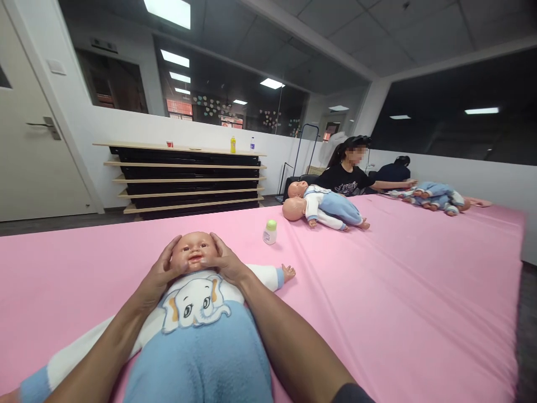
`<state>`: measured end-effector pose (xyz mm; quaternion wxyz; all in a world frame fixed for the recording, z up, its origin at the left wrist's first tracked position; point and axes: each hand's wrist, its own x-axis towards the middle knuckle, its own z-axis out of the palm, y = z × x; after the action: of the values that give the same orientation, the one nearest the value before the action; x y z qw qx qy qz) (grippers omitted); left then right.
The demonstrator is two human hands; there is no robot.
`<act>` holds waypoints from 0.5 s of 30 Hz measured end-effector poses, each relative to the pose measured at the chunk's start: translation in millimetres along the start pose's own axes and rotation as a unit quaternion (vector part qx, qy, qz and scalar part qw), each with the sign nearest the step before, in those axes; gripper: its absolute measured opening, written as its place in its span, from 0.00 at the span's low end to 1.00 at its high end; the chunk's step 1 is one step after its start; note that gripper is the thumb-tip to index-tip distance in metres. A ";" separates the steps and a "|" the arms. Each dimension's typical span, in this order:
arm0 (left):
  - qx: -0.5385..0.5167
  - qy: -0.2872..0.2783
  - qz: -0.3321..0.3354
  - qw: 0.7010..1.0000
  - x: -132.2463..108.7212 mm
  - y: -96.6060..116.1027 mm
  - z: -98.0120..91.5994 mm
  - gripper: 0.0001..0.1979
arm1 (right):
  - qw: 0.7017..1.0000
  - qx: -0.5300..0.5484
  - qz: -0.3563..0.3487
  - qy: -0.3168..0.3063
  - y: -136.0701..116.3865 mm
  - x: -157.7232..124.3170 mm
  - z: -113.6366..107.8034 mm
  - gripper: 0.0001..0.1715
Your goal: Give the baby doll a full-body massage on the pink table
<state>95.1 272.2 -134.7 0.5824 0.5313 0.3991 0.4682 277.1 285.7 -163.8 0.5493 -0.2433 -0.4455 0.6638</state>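
A baby doll point(201, 352) lies on its back on the pink-covered table, feet end toward me. It wears a white and blue outfit with an elephant on the chest, and its arms stretch out to both sides. My left hand point(160, 275) cups one side of the doll's head, thumb by the chin. On the other side, my right hand point(229, 264) holds the cheek the same way, its thumb near the mouth. The fingertips of both hands wrap behind the head and are partly hidden. A small bottle with a green cap point(270, 233) stands beyond my right hand.
Two more dolls point(331, 208) lie together farther back on the pink cloth point(403, 291). Several others point(436, 197) are piled at the far right, where a person in black point(346, 174) reaches over. Stacked folded tables point(188, 180) stand by the wall.
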 end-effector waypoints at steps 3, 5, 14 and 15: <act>0.035 0.020 0.013 0.999 3.7 -5.4 -2.8 0.53 | 0.999 -0.043 -0.008 0.017 3.5 0.8 -3.0 0.67; 0.003 -0.003 0.002 1.000 3.7 -5.7 -3.4 0.51 | 1.000 -0.022 0.002 0.005 4.3 1.2 -3.6 0.67; -0.032 -0.017 0.023 0.999 2.4 -4.7 -3.2 0.51 | 1.000 -0.020 0.007 0.022 -6.1 -6.2 9.9 0.67; -0.048 -0.028 0.021 0.998 1.8 -4.4 -3.5 0.50 | 1.000 -0.003 0.012 0.017 -6.7 -6.5 10.7 0.66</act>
<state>92.6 274.8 -139.4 0.6085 0.5240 0.3481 0.4838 273.7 276.0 -154.0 0.5485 -0.2615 -0.4347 0.6646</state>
